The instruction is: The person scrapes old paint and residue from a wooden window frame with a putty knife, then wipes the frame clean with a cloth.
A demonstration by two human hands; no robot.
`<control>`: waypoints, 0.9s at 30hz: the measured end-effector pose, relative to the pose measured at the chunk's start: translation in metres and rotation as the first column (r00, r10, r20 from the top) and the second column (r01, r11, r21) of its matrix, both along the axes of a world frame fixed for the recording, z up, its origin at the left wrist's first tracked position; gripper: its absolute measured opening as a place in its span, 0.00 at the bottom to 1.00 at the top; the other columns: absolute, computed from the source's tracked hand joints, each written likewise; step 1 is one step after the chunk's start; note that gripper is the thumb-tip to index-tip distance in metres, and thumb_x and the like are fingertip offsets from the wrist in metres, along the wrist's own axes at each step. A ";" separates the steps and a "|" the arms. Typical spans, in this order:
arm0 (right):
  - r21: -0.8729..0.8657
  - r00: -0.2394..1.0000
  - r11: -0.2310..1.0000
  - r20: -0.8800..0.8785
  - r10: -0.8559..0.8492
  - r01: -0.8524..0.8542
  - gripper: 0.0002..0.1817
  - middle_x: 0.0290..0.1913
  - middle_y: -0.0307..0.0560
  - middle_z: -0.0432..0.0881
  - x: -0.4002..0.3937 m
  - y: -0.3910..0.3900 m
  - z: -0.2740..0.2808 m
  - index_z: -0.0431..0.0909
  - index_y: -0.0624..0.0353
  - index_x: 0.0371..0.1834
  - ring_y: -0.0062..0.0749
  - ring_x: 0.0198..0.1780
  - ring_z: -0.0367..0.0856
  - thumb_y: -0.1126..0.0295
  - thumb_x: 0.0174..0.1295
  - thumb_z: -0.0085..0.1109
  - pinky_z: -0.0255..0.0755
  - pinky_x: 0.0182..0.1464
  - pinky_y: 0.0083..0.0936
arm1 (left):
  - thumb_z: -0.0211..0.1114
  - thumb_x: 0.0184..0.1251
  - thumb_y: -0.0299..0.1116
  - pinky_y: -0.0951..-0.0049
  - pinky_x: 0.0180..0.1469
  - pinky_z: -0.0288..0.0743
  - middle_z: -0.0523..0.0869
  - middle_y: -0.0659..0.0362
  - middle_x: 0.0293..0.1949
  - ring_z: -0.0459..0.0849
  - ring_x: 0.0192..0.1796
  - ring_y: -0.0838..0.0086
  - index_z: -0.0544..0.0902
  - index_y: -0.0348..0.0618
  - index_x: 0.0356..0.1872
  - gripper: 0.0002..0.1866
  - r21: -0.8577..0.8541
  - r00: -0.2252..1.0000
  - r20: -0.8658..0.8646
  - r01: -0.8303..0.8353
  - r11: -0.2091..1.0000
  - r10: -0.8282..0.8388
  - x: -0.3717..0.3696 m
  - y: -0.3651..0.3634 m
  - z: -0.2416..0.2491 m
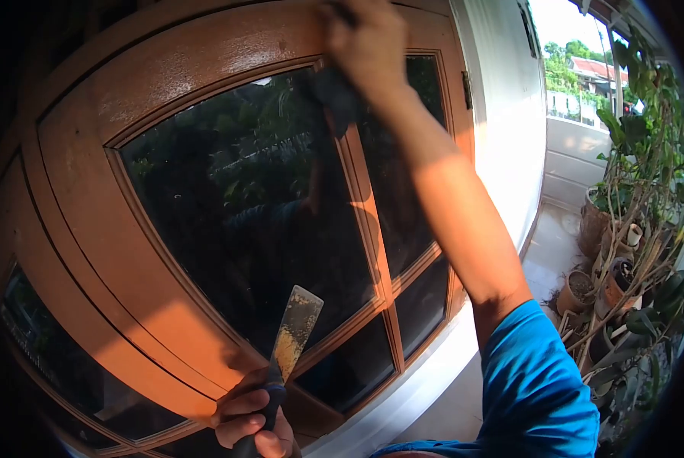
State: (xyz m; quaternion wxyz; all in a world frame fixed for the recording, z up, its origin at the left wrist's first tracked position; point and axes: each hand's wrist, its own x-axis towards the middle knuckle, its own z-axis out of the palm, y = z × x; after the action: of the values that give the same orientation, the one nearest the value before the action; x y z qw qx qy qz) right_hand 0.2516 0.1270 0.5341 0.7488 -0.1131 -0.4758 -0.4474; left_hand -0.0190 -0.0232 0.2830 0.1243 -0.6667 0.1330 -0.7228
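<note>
Wooden door [181, 320] — scraper [296, 333] in left hand [254, 424] — right hand [368, 49] partly cropped

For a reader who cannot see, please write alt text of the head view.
A person's left hand holds up a stained scraper before a brown, glass-paned door, while the right hand is raised at its upper part; potted plants stand at right.

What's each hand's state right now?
Left hand: closed around the handle of a scraper, blade up.
Right hand: raised, blurred; can't tell if open or closed.
</note>
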 end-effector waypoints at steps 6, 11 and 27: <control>-0.249 0.943 0.961 -0.276 -0.189 0.119 0.07 0.40 0.61 0.80 0.054 0.022 -0.015 0.85 0.62 0.34 0.62 0.45 0.80 0.70 0.59 0.67 0.76 0.46 0.51 | 0.55 0.71 0.41 0.55 0.62 0.79 0.85 0.46 0.45 0.85 0.52 0.55 0.72 0.43 0.42 0.12 -0.349 0.998 0.063 0.025 0.937 -0.003 -0.008 -0.006 -0.039; -0.173 0.992 0.984 0.120 -0.027 0.047 0.12 0.38 0.55 0.80 0.024 0.007 -0.045 0.87 0.55 0.37 0.53 0.45 0.81 0.78 0.47 0.64 0.78 0.46 0.46 | 0.51 0.70 0.36 0.54 0.64 0.78 0.84 0.48 0.47 0.84 0.55 0.53 0.72 0.44 0.44 0.09 -0.340 0.994 -0.098 0.013 0.940 -0.050 0.005 0.000 -0.034; -0.247 0.998 0.968 0.058 -0.032 0.046 0.12 0.34 0.52 0.79 0.026 -0.006 -0.051 0.89 0.58 0.37 0.52 0.37 0.83 0.75 0.47 0.65 0.79 0.40 0.42 | 0.46 0.76 0.36 0.45 0.61 0.79 0.84 0.39 0.52 0.84 0.55 0.47 0.71 0.40 0.50 0.12 -0.219 0.996 -0.061 0.047 0.975 -0.062 0.054 0.026 0.014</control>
State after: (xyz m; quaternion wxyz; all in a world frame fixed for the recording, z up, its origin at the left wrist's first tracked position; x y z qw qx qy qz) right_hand 0.2773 0.1211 0.4833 0.7067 -0.2033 -0.5456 -0.4019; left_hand 0.0351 0.0028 0.2968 0.0260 -0.6963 0.0755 -0.7133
